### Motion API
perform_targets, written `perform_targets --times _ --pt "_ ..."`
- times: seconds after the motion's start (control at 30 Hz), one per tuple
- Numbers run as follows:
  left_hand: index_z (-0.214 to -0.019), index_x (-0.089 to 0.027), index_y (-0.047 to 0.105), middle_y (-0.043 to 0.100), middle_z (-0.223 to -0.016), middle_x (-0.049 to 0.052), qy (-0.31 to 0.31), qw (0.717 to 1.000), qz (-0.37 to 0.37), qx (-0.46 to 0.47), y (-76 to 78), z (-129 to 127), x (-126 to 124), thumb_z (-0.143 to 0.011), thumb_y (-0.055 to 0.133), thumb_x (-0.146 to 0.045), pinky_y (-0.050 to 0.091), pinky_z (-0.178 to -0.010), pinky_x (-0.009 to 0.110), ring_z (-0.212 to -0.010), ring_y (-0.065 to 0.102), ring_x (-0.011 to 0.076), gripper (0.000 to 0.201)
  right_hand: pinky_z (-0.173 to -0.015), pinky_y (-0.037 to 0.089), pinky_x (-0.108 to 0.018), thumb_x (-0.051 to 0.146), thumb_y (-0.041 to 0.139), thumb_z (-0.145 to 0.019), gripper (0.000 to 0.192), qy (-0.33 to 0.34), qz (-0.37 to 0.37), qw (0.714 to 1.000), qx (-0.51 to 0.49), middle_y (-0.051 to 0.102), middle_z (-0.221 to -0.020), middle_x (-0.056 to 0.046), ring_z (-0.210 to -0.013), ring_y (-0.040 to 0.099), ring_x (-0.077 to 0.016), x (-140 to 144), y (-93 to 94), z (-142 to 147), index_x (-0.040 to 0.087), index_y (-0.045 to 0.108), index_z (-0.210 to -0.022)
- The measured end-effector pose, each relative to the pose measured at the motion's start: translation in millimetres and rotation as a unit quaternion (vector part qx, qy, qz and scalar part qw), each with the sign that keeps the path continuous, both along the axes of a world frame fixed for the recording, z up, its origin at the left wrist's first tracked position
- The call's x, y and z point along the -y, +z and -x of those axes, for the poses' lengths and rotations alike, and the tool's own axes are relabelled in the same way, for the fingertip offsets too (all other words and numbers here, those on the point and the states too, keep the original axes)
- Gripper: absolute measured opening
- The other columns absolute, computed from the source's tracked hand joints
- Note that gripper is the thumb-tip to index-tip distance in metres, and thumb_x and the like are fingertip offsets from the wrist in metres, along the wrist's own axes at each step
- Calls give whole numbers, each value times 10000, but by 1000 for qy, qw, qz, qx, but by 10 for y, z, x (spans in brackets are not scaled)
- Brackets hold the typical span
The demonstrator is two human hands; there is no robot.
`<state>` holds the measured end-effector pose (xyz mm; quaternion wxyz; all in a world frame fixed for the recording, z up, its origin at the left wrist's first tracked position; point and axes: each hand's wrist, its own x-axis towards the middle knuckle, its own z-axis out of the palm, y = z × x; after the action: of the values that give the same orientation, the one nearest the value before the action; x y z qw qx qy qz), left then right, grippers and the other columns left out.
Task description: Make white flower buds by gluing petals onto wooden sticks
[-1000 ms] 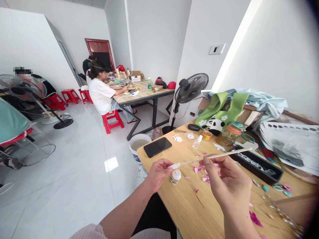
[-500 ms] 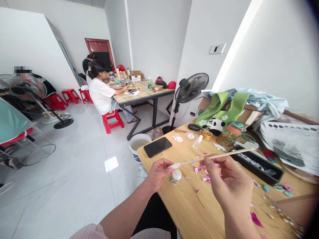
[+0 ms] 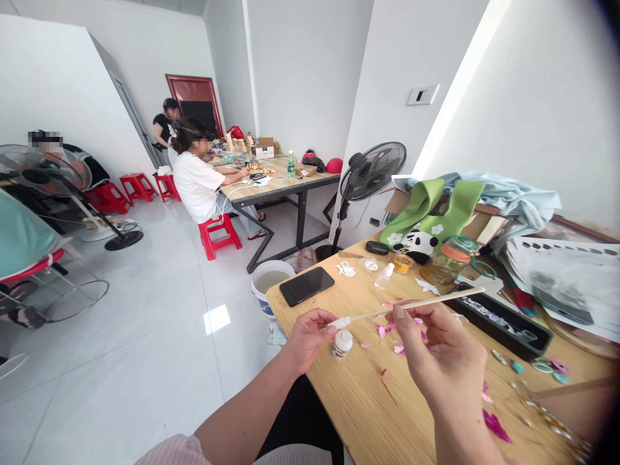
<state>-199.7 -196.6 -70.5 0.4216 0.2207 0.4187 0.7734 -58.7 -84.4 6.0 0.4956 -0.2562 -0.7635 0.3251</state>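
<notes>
Right hand shifted slightly left | fingers pinch wooden stick | left hand fingers pinch its white tip

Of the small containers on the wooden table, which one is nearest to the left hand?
The small white-capped bottle, standing just beside the left hand. The clear bottle and the glass jar sit farther back.

From my remote seat I see a black phone lying flat near the wooden table's left edge, pink petals scattered over it, and a black tray farther right. A panda bag sits behind a glass jar, possibly orange-lidded. A fan and white bucket stand on the floor.
</notes>
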Motion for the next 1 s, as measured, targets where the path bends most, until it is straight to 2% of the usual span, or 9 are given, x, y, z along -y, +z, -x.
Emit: perform_targets --times 0.37,0.67,0.83,1.0 --pt "-790 -133 701 658 -713 35 -1 1000 -4 11 -33 5 3 -576 892 -378 385 -694 292 -674 556 131 377 -557 480 -258 451 632 -841 240 -13 12 1000 1 695 -779 -44 -662 639 -173 32 34 -17 212 634 -825" --pt "-785 -135 708 657 -711 35 1 1000 -6 11 -27 13 9 -585 888 -372 383 -691 282 -675 550 124 359 -596 475 -269 451 651 -839 238 -24 48 998 -13 690 -804 -42 -695 641 -177 57 60 -79 214 643 -859" --pt "-801 -137 709 653 -711 32 2 1000 -10 11 -48 24 9 -598 881 -379 383 -702 290 -663 541 122 359 -615 496 -284 475 693 -795 271 -40 79 993 -80 685 -763 -48 -691 643 -184 116 165 -67 208 646 -790" --pt "-802 -132 706 651 -697 28 4 1000 -18 15 -53 40 5 -600 882 -378 378 -689 284 -660 543 124 363 -558 485 -252 449 724 -770 253 -55 105 985 -128 679 -734 -29 -639 628 -158 169 253 -57 207 653 -772"
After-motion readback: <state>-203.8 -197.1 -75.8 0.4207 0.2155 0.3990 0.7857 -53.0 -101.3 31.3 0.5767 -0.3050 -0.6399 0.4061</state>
